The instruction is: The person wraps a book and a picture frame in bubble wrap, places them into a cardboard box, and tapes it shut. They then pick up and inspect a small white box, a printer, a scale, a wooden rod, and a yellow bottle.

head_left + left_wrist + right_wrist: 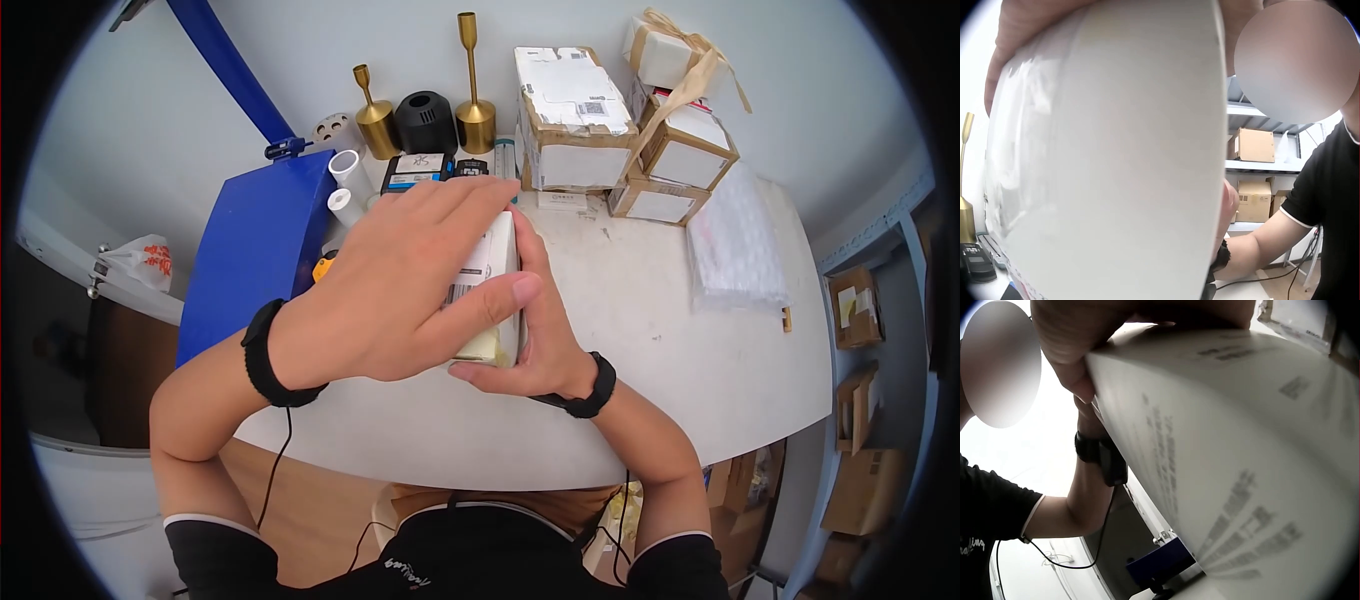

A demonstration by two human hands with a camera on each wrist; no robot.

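Note:
Both hands hold a white box above the white table. It has a barcode label on its upper face, and a yellowish patch shows near its lower end. My left hand lies across the box from the left, fingers over its far part and thumb over the near right edge. From the right, my right hand grips the box, thumb at the near lower edge and fingers along the right side. A plain, partly glossy side of the box fills the left wrist view. Printed text covers the box in the right wrist view.
A blue case stands at the left, beside white rolls. Brass candle holders and a black cylinder line the back. Cardboard boxes and a bubble-wrap bundle sit at the right. Shelves hold cartons.

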